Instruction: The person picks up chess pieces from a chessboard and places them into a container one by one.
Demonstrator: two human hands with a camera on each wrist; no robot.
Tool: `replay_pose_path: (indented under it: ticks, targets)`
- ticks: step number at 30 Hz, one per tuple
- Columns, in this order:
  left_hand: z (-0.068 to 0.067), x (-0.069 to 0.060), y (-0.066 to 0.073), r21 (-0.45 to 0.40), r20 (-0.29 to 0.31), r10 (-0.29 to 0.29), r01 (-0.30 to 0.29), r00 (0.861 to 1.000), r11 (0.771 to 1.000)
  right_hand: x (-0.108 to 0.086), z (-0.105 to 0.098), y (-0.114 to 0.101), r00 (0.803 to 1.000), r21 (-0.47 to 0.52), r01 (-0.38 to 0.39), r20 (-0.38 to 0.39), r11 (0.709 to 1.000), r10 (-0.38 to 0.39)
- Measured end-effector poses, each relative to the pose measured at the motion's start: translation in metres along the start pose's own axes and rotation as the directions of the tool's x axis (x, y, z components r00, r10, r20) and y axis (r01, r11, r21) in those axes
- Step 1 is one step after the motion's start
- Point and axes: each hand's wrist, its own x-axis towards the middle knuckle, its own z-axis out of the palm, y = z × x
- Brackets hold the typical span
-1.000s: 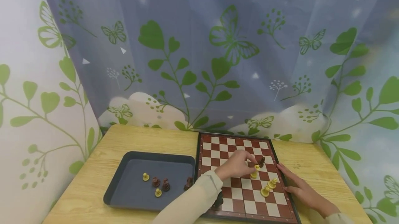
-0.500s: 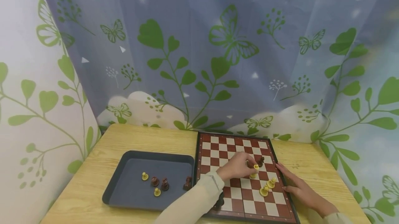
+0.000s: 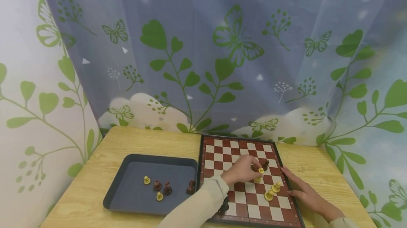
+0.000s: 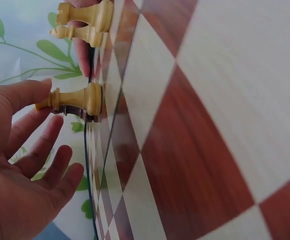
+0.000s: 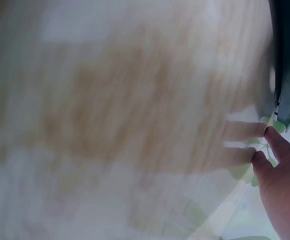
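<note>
On the red and white chessboard [image 3: 240, 198], a pale yellow chess piece [image 3: 258, 179] stands upright, and my left hand [image 3: 243, 169] pinches its top. The left wrist view shows the thumb and index finger of the left hand [image 4: 27, 155] on the head of the yellow piece [image 4: 80, 100], the other fingers spread. Just behind it is a dark brown piece [image 3: 266, 165]. Two more yellow pieces [image 3: 276, 186] stand close together nearer the front. My right hand [image 3: 306, 192] rests along the board's right edge, fingers extended; its fingers [image 5: 277, 145] touch the table beside the dark edge.
A dark grey tray [image 3: 133, 208] lies left of the board, holding two yellow pawns [image 3: 146, 180] and several brown pieces [image 3: 167, 188]. A dark piece [image 3: 224, 205] shows beside my left sleeve at the board's front. A patterned curtain [image 3: 190, 62] hangs behind the wooden table [image 3: 79, 192].
</note>
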Motion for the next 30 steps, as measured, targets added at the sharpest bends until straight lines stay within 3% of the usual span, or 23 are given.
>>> replay_pose_path:
  ticks: [14, 20, 26, 30]
  targets:
    - [0.001, -0.006, 0.000, 0.076, -0.069, 0.063, -0.058, 0.996, 0.995, 0.000, 0.001, 0.004, 0.999, 0.016, 0.036, -0.002, 0.999, -0.036]
    - [0.000, -0.013, -0.001, 0.050, -0.109, 0.042, -0.036, 0.993, 0.998, 0.001, 0.001, 0.003, 1.000, 0.030, 0.026, 0.010, 0.999, -0.026]
    - [-0.015, -0.020, 0.008, -0.044, -0.175, 0.042, -0.051, 0.984, 0.998, 0.001, 0.001, 0.003, 1.000, 0.030, 0.020, 0.012, 0.999, -0.020]
    - [-0.028, -0.026, 0.015, -0.073, -0.186, 0.014, -0.028, 0.982, 0.997, 0.000, 0.001, 0.003, 1.000, 0.019, 0.011, 0.013, 1.000, -0.011]
